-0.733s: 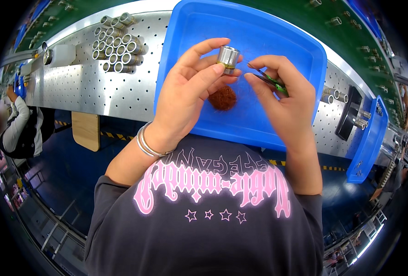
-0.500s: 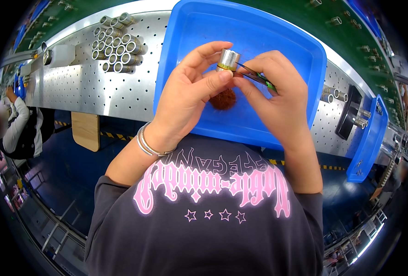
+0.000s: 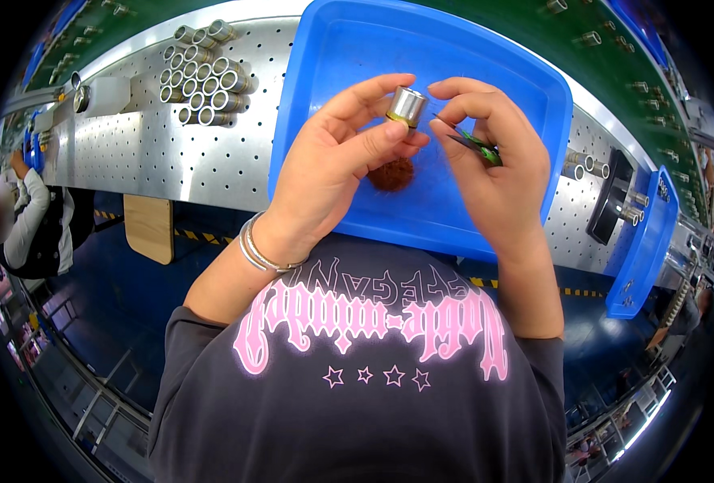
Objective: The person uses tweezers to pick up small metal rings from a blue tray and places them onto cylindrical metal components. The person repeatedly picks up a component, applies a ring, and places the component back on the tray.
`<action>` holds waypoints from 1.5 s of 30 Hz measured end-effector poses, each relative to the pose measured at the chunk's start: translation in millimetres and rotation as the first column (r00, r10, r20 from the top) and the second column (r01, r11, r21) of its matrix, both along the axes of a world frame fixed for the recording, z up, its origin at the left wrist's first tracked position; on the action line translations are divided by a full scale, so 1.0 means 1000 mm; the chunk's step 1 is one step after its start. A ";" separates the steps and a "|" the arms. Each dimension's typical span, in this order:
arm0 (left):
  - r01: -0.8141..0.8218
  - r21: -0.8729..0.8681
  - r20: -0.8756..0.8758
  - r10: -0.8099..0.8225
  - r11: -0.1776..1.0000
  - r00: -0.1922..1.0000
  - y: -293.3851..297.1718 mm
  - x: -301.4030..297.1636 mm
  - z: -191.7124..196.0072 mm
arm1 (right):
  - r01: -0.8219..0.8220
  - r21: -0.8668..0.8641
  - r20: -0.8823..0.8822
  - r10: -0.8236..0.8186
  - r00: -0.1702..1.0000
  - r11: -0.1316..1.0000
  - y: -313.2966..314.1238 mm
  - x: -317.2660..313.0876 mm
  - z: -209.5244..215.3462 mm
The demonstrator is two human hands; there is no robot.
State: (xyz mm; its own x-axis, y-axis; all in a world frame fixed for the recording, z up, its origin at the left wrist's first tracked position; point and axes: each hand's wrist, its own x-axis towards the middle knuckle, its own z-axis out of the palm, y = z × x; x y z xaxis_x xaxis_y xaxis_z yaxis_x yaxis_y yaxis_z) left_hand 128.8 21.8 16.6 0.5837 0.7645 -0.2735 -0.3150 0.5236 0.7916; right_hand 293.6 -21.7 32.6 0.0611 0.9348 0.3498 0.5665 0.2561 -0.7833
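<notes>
My left hand (image 3: 325, 157) pinches a short, shiny metal cylinder (image 3: 408, 103) between thumb and fingers, above the blue tray (image 3: 469, 217). A yellowish band runs around the cylinder's lower end. To its right, my right hand (image 3: 506, 161) grips a slim black and green pointed tool (image 3: 481, 146), with its tip toward the cylinder but apart from it. The tool's exact kind is hard to make out. A reddish-brown tangled clump of fine strands (image 3: 392, 175) lies in the tray below my left hand, which partly hides it.
Several metal cylinders (image 3: 204, 74) stand grouped on the perforated metal table (image 3: 212, 161) at left. More cylinders (image 3: 584, 163), a black flat object (image 3: 611, 196) and another blue tray (image 3: 642, 258) are at right. A wooden stool (image 3: 149, 229) stands at left; a person (image 3: 39, 217) sits beyond it.
My right hand has drawn back to the right with the tool, away from the cylinder, and its forefinger has lifted. My left hand has tilted the cylinder slightly to the right.
</notes>
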 end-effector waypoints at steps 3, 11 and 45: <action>0.024 -0.074 0.078 -0.019 0.997 0.997 0.001 -0.002 0.000 | 0.000 -0.018 -0.074 -0.001 0.997 1.000 -0.001 0.000 -0.001; 0.010 -0.085 0.086 -0.003 0.996 0.996 0.000 -0.001 -0.002 | 0.016 -0.082 -0.167 -0.029 0.986 0.997 -0.002 -0.001 0.000; 0.007 0.192 -0.073 0.007 0.981 0.997 0.001 0.004 0.002 | 0.108 -0.035 -0.167 -0.113 0.980 0.994 -0.006 0.009 0.008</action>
State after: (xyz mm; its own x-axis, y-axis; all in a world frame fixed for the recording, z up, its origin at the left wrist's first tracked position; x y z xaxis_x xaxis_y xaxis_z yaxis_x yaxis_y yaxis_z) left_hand 132.8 22.5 18.7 0.5678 0.8068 -0.1635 -0.2522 0.3596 0.8984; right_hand 302.2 -27.6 41.0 0.2203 0.9277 0.3016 0.4498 0.1777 -0.8753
